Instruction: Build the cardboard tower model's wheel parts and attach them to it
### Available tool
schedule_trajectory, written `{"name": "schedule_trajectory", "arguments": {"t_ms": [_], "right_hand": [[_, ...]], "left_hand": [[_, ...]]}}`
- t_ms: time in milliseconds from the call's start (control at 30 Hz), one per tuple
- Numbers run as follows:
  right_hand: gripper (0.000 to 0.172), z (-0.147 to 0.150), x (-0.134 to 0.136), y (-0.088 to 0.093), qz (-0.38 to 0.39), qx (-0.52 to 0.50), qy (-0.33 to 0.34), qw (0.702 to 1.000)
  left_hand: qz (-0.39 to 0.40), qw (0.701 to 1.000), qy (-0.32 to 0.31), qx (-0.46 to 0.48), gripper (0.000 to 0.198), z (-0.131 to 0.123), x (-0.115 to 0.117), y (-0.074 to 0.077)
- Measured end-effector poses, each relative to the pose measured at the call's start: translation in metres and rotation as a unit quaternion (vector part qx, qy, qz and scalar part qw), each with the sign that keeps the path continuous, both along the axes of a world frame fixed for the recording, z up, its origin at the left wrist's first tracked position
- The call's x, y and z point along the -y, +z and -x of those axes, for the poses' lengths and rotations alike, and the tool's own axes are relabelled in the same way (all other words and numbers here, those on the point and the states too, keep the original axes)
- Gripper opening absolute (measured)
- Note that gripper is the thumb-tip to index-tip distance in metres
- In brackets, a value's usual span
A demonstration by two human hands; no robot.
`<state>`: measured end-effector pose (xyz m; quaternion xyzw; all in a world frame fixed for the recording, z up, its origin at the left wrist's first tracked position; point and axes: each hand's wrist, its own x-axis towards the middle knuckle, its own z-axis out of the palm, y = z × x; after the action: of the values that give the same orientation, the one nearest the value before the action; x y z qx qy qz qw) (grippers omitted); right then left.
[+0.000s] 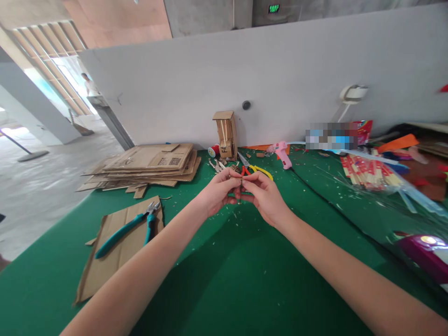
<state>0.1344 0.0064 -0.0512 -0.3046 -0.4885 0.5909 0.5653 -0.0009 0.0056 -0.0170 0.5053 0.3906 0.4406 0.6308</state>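
My left hand point(223, 190) and my right hand point(261, 194) meet over the middle of the green table, fingertips touching. Thumbs and fingers of both are pinched on something small and dark, too small to name. Just beyond them lie pliers with yellow handles point(263, 171), a bit of red handle and several metal tools point(217, 165), partly hidden by my fingers. A small cardboard structure point(227, 135) with pale sticks in its front stands upright behind these, a red spool point(213, 150) at its left side.
Teal-handled pliers point(122, 236) lie on a cardboard sheet point(105, 275) at left, before stacked cardboard point(147, 161). A pink glue gun point(282, 154) trails a black cord rightward. Red-and-white packets point(367, 172), clear strips and a purple device point(423, 252) occupy the right. A white wall bounds the back.
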Motion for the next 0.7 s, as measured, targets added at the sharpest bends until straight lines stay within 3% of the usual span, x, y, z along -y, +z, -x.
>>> {"name": "schedule_trajectory", "arguments": {"t_ms": [300, 700], "right_hand": [[0.012, 0.007, 0.001, 0.003, 0.042, -0.021, -0.012, 0.999], [0.012, 0.006, -0.004, -0.001, 0.04, -0.026, -0.044, 0.998]], "left_hand": [[0.021, 0.999, -0.009, 0.033, 0.013, 0.001, -0.001, -0.005], [0.007, 0.997, 0.004, 0.075, 0.013, -0.011, -0.008, -0.018]]}}
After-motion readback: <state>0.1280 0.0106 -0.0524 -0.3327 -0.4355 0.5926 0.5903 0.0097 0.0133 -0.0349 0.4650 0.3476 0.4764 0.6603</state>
